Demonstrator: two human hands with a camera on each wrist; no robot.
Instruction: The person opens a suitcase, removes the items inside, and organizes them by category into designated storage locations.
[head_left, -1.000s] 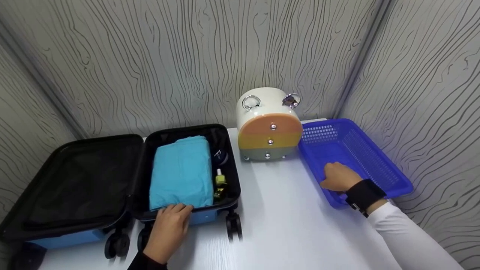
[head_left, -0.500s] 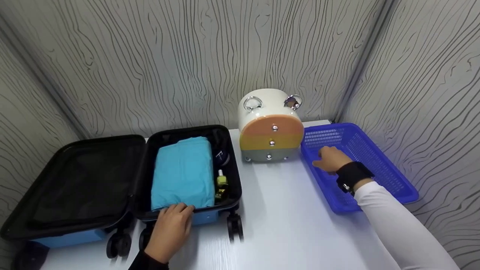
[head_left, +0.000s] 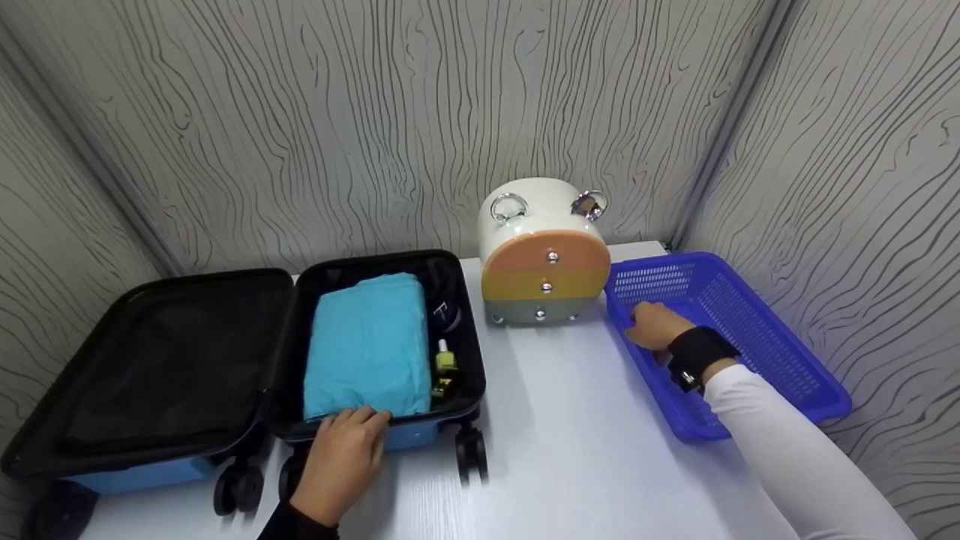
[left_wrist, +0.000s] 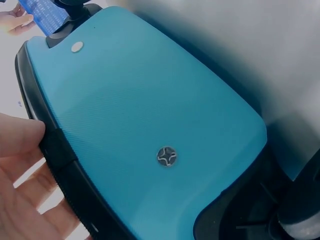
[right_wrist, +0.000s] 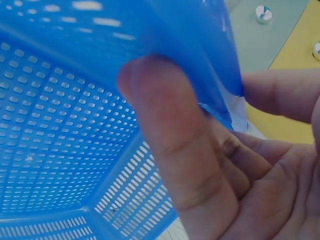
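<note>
The right hand (head_left: 654,327) has the near-left rim of the blue basket (head_left: 757,330) pinched, thumb inside against the mesh and fingers wrapped round the outside, as the right wrist view (right_wrist: 180,165) shows plainly. The left hand (head_left: 341,450) rests on the front edge of the open suitcase (head_left: 375,352), fingers bent over its black lip with the blue shell (left_wrist: 150,125) just beyond them; it looks more like a steadying hold than a firm clasp, and I can't tell how hard it presses. The basket sits under and beyond the right hand, in the corner, its far-left corner nearly against the rounded drawer box (head_left: 544,259). That is where I'd expect trouble: the grip is on a thin, flexible rim at one side only, so a pull could twist or tip the basket, or swing its corner into the drawer box and knock it. The suitcase stands on wheels (head_left: 469,454) just right of the left hand, so a lean on that edge could roll it and disturb the folded teal cloth (head_left: 366,345) and the small yellow bottle (head_left: 442,361) beyond the fingers. Compared with a second ago, the right hand has travelled along the rim from the near end of the basket toward the drawer box, and the basket itself has shifted a little; the left hand has stayed where it was.
</note>
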